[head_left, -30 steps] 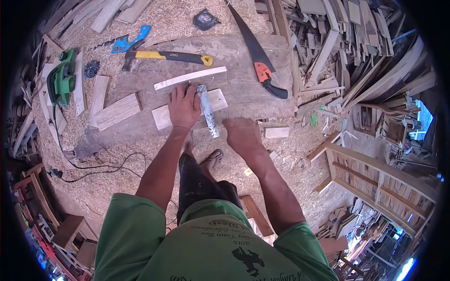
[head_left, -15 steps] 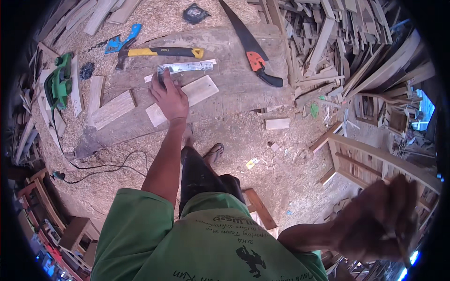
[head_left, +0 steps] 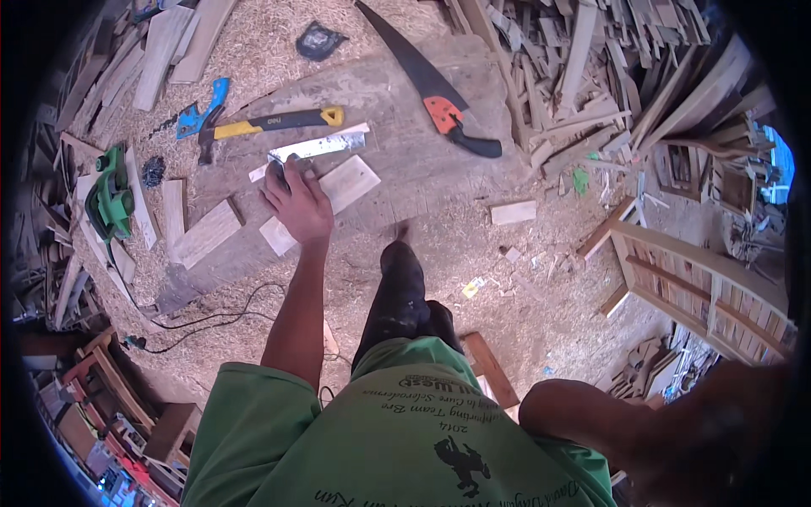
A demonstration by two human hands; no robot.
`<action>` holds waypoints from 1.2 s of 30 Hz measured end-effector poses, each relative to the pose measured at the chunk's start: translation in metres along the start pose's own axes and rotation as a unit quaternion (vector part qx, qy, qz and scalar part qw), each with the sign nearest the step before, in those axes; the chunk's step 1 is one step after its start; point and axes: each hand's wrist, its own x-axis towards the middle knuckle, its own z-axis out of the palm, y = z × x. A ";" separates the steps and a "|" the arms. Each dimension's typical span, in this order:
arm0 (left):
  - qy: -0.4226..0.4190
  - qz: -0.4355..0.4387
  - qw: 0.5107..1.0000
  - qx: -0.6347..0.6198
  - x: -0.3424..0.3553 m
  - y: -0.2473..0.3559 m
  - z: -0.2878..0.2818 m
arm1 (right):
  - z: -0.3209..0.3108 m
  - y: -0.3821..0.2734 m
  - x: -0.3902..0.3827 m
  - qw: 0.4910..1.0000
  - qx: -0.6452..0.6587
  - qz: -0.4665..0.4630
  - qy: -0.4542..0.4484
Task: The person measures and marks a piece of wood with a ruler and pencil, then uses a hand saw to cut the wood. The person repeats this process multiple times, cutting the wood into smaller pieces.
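My left hand (head_left: 297, 203) reaches forward over the wooden workbench board, its fingers closed round the dark handle end of what looks like a try square. The square's silver blade (head_left: 317, 146) lies along a thin pale wood strip (head_left: 257, 175), which shows at both ends. Close beside the hand is a flat pale board (head_left: 348, 182) with a small dark spot near one end. My right hand (head_left: 705, 435) is raised at the lower right, dark and blurred at the picture's rim, so its fingers and anything in them are hidden.
Beyond the square lie a yellow-and-black hammer (head_left: 279, 121), a blue tool (head_left: 203, 110) and a handsaw (head_left: 422, 76). A green power planer (head_left: 110, 194) with a cord sits at left. Scrap wood (head_left: 583, 68) is piled at right, near a slatted wooden frame (head_left: 693, 279).
The view has shifted a little. My left hand stays on the square. My right hand has moved lower and farther into the dark rim. One leg now stands farther right.
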 end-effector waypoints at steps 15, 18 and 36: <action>-0.302 0.085 0.949 -0.040 -0.017 0.009 -0.067 | -0.205 0.367 -0.012 0.650 -0.717 0.093 -0.234; -0.324 0.122 0.938 -0.027 -0.005 0.062 -0.052 | -0.201 0.326 0.014 0.692 -0.659 0.186 -0.228; -0.219 0.209 0.946 -0.115 0.122 0.304 0.123 | -0.272 0.132 0.015 0.801 -0.474 0.366 0.020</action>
